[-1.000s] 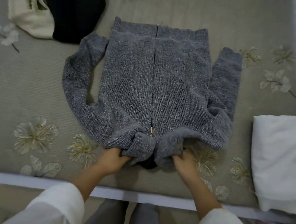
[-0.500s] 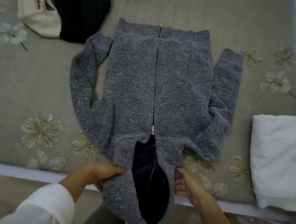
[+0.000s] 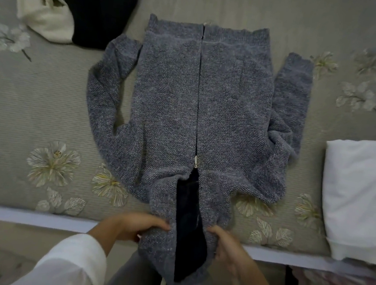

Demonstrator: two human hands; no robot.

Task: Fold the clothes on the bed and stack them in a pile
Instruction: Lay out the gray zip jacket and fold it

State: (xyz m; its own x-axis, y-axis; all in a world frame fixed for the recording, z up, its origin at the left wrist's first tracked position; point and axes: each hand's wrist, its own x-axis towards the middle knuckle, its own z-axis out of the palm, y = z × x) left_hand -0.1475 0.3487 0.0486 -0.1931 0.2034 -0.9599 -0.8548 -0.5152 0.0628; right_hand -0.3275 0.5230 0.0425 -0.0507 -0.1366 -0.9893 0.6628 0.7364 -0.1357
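As the grey hoodie (image 3: 198,101) lies zipped, the left hand (image 3: 134,226) and right hand (image 3: 227,248) grip its hood (image 3: 163,209).

Dim, soft light; slightly blurred, wide-angle edges.

Left hand (image 3: 134,226) and right hand (image 3: 227,247) grip the hood (image 3: 160,244) edges.
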